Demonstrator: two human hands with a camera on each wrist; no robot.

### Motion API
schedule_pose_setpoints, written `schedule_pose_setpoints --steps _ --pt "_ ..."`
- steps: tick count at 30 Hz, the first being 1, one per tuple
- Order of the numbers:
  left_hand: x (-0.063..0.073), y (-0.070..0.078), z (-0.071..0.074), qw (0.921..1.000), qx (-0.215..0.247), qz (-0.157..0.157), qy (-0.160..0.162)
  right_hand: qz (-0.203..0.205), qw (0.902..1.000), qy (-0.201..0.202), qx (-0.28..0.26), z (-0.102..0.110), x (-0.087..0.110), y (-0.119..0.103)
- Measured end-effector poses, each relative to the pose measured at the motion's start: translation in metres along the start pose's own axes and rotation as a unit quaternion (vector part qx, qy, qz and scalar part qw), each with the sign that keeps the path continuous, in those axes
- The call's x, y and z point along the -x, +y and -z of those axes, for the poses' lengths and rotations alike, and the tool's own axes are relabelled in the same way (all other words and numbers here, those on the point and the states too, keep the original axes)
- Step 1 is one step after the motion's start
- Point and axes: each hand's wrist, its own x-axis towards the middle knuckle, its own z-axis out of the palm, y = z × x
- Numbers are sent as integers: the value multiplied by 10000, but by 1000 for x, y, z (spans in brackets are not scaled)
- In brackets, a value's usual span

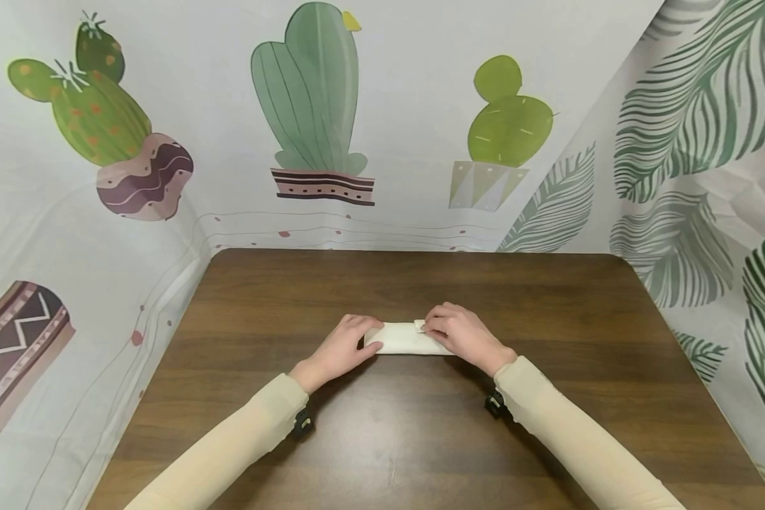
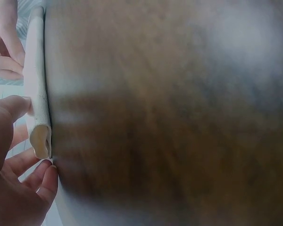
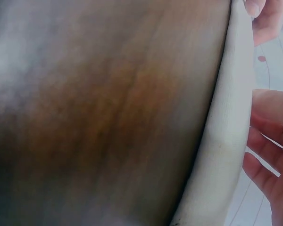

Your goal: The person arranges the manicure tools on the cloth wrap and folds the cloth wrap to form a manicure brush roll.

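Note:
A long, narrow, off-white item point(image 1: 398, 338) lies flat on the table, looking like folded cloth or a soft pouch. Its left end point(image 2: 39, 140) shows a rounded fold with a gap beside it. My left hand point(image 1: 343, 347) holds that end, thumb at the near side and fingers at the far side. With thumb and fingertips my right hand point(image 1: 462, 333) pinches a small off-white tab point(image 1: 418, 326) at the item's far edge. That hand covers the item's right end in the head view. In the right wrist view the tab is hidden behind the item.
The brown wooden table point(image 1: 395, 425) has rounded back corners. A white cloth backdrop point(image 1: 408, 142) printed with cacti and leaves hangs behind it and at the sides. A dark device point(image 1: 302, 423) sits on the left wrist and another dark device point(image 1: 494, 404) on the right.

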Motion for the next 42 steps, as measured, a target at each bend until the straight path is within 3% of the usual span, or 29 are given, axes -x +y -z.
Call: schedule_pose_setpoints --steps 14,20,29,32,37,42 --pt "-2 -1 -2 10000 1 43 -34 263 9988 -59 397 0 4 0" --pt "1 -3 0 10000 20 74 8 134 9989 -234 375 1 5 -2" --pt "3 -5 1 9998 -3 194 -26 393 9942 -201 982 -1 0 -9" --pt "3 -5 0 9998 -26 188 3 222 9961 -275 813 -2 2 -10" --pt "3 -2 0 9998 6 206 11 -241 9987 -453 64 3 7 -6" --pt "2 1 0 9997 1 223 21 -510 9979 -268 -300 12 21 4"
